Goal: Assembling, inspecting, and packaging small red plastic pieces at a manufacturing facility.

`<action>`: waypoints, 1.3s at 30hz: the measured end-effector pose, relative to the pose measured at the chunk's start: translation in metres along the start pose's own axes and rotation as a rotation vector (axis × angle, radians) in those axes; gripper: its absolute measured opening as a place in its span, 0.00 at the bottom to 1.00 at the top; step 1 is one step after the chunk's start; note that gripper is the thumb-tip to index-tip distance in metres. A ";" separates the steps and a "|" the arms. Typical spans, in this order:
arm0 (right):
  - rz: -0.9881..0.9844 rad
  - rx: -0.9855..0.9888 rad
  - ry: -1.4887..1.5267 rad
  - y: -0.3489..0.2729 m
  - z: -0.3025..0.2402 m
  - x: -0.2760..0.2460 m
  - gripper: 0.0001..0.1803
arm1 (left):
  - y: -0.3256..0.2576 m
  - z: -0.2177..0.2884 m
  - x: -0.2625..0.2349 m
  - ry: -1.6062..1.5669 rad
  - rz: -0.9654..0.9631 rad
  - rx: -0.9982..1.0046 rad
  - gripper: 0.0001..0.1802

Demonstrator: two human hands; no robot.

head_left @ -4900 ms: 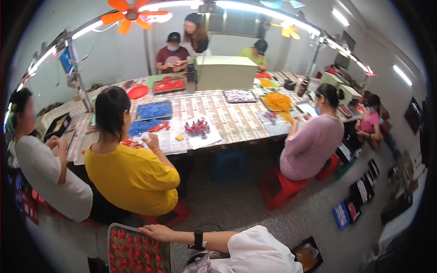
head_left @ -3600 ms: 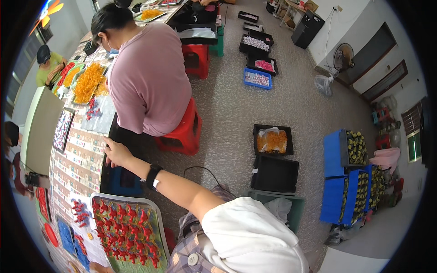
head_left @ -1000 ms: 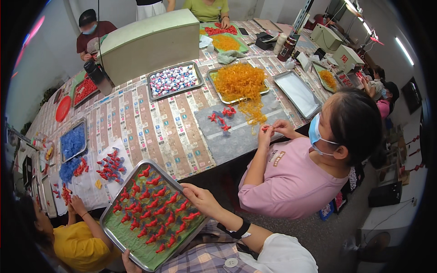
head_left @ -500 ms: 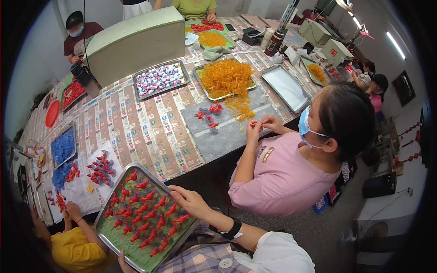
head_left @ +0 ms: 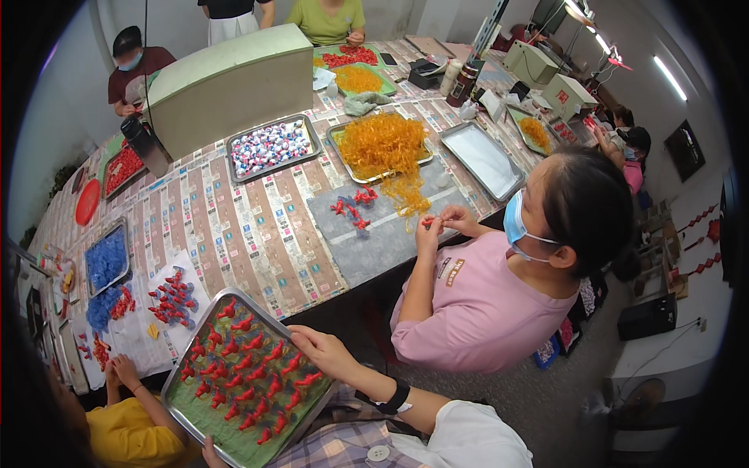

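Note:
A metal tray (head_left: 306, 427) lined with green is held tilted in front of me. My right hand (head_left: 321, 349) grips its upper right rim, thumb on top and the other fingers underneath. At its lower left edge my left hand (head_left: 211, 452) holds the rim; only a small part of that hand shows. Rows of small red bird-shaped pieces (head_left: 253, 342) with bluish and yellowish translucent parts lie on the green lining.
To my right a masked person in a pink shirt (head_left: 488, 308) handles a small red piece. A yellow-sleeved person (head_left: 134, 430) works at left. The table (head_left: 269, 269) bears trays of orange strips (head_left: 381, 140), white-and-coloured pieces (head_left: 271, 145) and blue pieces (head_left: 107, 257).
My view has shifted slightly, so the table and the people sit a little differently in it. Both my hands keep their hold on the tray.

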State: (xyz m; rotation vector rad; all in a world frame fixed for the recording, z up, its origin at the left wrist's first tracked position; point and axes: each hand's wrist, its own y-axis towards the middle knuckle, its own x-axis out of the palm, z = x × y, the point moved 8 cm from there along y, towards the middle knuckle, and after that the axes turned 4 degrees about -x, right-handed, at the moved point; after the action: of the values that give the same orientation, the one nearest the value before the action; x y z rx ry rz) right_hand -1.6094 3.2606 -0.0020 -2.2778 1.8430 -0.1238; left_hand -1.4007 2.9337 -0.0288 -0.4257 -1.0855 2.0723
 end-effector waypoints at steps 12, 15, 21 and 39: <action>-0.011 -0.007 -0.039 0.001 -0.001 0.006 0.21 | 0.017 -0.005 -0.033 0.085 0.122 0.118 0.24; -0.013 -0.028 -0.049 0.002 0.002 0.008 0.22 | 0.018 -0.007 -0.036 0.070 0.139 0.099 0.23; 0.004 -0.074 -0.046 0.005 -0.003 0.004 0.22 | 0.008 0.001 -0.018 0.061 0.119 0.157 0.22; -0.120 -0.096 -0.102 -0.016 0.004 0.034 0.20 | 0.023 -0.040 -0.067 -0.164 0.149 0.343 0.21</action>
State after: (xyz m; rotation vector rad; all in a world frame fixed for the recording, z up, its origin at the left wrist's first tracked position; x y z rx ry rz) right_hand -1.5863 3.2311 -0.0051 -2.4105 1.6969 0.0630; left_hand -1.3437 2.8980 -0.0743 -0.1720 -0.7844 2.4035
